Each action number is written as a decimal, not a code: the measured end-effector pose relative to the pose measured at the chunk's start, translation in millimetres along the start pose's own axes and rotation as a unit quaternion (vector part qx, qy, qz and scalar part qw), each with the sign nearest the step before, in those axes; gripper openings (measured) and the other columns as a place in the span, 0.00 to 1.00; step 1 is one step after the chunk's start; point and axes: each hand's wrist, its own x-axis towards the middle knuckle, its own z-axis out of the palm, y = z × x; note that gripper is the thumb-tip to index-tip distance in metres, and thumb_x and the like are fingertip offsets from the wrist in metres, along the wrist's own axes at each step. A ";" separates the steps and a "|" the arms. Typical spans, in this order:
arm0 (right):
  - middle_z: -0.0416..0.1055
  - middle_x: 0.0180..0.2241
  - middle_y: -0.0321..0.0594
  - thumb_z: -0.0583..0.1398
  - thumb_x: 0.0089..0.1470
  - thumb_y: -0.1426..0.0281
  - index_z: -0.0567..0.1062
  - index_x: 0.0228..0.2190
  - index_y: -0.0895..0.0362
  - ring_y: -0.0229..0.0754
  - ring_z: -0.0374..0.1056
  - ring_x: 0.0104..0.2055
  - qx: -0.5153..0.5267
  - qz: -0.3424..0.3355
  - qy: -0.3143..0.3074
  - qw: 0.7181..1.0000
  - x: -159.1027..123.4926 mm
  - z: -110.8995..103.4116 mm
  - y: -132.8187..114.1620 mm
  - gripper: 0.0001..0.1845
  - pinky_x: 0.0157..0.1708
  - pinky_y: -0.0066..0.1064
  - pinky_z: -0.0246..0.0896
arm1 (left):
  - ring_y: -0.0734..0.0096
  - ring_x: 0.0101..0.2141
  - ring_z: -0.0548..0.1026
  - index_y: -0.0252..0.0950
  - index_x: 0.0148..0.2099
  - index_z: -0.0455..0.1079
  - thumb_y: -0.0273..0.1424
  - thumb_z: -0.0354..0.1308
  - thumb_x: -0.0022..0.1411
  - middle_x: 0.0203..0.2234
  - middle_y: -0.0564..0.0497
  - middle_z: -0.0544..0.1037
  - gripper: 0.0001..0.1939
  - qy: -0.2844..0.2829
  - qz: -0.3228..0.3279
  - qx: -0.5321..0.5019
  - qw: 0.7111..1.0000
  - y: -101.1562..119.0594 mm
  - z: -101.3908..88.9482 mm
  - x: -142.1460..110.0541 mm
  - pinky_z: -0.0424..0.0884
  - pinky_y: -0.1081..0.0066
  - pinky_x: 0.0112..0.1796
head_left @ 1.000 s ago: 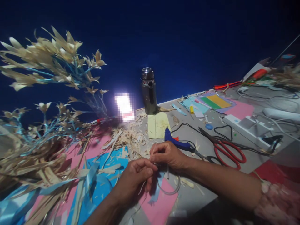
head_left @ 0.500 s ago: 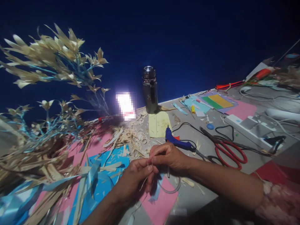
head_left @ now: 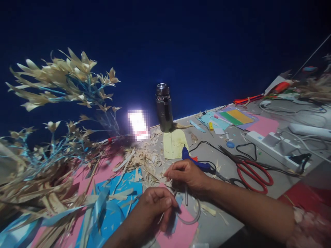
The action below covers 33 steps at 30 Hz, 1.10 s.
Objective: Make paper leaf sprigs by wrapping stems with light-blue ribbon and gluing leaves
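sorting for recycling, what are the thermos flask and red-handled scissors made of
The thermos flask looks metal, probably steel: glossy lid with bright glints. The red-handled scissors seem metal-bladed, dark and tapering; the smooth, evenly red handles could be plastic.

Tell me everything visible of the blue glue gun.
The glue gun has a blue, plastic-looking body, a narrow tip and a red-orange part, perhaps the trigger. It lies on the grey table just beyond the right hand, tip pointing away and overlapping the yellow paper in view. A black cord runs close by; whether it joins is unclear, as is any contact with the hand.
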 end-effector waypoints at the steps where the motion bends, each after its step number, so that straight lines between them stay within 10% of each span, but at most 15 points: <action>1: 0.75 0.25 0.38 0.75 0.41 0.56 0.82 0.28 0.61 0.30 0.57 0.20 -0.009 -0.012 0.005 1.000 0.6 -1.0 -1.1 0.21 0.21 0.26 0.48 | 0.77 0.10 0.60 0.31 0.27 0.79 0.48 0.74 0.46 0.08 0.52 0.70 0.23 -0.001 -0.002 -0.001 1.000 -0.5 -0.2 0.2 0.62 0.72 0.17; 10: 0.62 0.13 0.26 0.77 0.34 0.54 0.72 0.20 0.59 0.28 0.52 0.13 0.031 -0.041 0.075 0.996 6.4 -5.6 2.7 0.26 0.13 0.23 0.43 | 0.74 0.13 0.65 0.31 0.29 0.78 0.43 0.74 0.48 0.10 0.54 0.69 0.19 0.098 0.043 -0.003 0.994 5.2 -3.3 4.3 0.63 0.72 0.19; 21: 0.76 0.18 0.35 0.77 0.35 0.60 0.74 0.27 0.60 0.29 0.60 0.14 0.032 0.017 0.032 0.999 5.8 -4.9 3.1 0.24 0.14 0.18 0.49 | 0.77 0.16 0.64 0.34 0.29 0.72 0.39 0.75 0.48 0.14 0.58 0.68 0.17 0.221 0.114 -0.024 0.968 14.6 -13.1 6.2 0.64 0.75 0.19; 33: 0.63 0.12 0.27 0.73 0.40 0.58 0.74 0.24 0.59 0.28 0.51 0.13 -0.021 0.041 0.015 0.999 -0.8 6.9 9.9 0.20 0.14 0.23 0.39 | 0.77 0.22 0.73 0.33 0.28 0.77 0.35 0.75 0.49 0.33 0.48 0.82 0.13 0.236 0.177 -0.042 0.954 18.2 -12.0 0.7 0.71 0.73 0.26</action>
